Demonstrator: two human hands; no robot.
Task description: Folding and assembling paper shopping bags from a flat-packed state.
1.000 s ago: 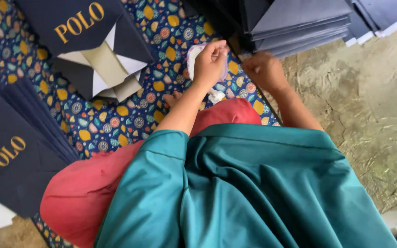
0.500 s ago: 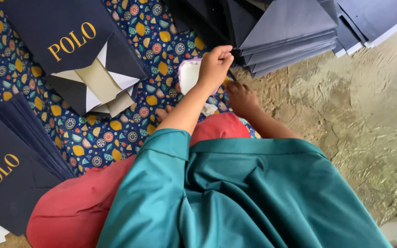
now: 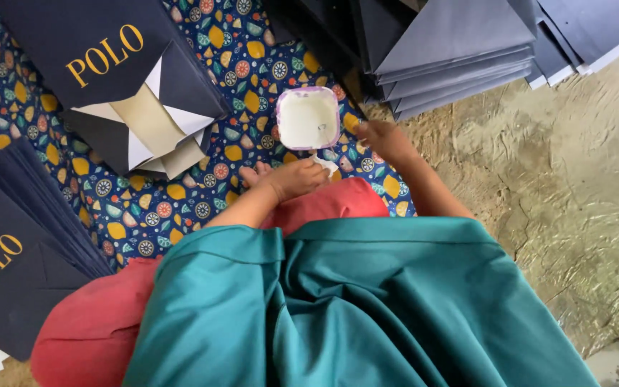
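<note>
Head view: the left hand [image 3: 296, 178] pinches a small white scrap [image 3: 326, 165] just below the square tub of white paste [image 3: 308, 119] on the patterned cloth [image 3: 202, 179]. The right hand [image 3: 383, 140], beside the tub, looks loosely curled and empty.

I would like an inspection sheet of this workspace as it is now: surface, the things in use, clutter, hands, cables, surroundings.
Surface: patterned cloth spread on the ground, dark blue with a yellow and orange print.
Things in use: small square tub of white paste, open, on the cloth; crumpled white wad beside the left hand.
Clutter: folded navy paper bags, one with a pale folded base showing; navy stack at left; grey-blue sheets at top.
Hands: left hand on the white wad; right hand resting on the cloth near the tub.
Cables: nothing seen.
Surroundings: rough bare floor.
</note>
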